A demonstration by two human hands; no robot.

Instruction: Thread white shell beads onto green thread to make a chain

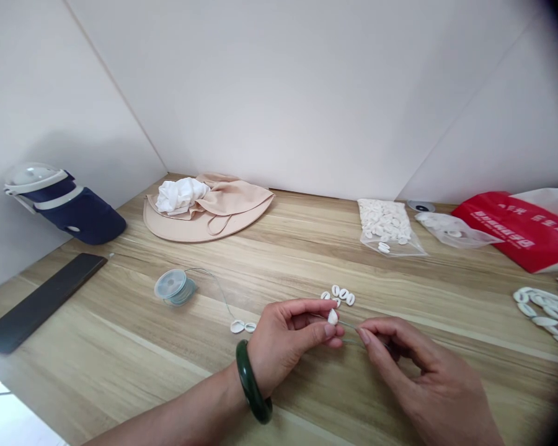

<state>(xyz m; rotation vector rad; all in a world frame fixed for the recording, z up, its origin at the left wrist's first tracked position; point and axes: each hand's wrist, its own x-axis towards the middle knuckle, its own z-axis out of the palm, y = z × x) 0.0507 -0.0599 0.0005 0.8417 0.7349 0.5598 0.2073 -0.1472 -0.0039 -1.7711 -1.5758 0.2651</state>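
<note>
Cowrie shell point(333, 317) narrowly gripped by left hand point(283, 341); right hand point(413, 371) pinching cord point(348, 326); loose shells point(338, 295) just beyond.

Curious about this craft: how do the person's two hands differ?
The left hand wears a glossy dark green bangle; the right hand shows none. The left hand holds a white cowrie shell; the right hand pinches a thin cord. Both are bare and close together.
</note>
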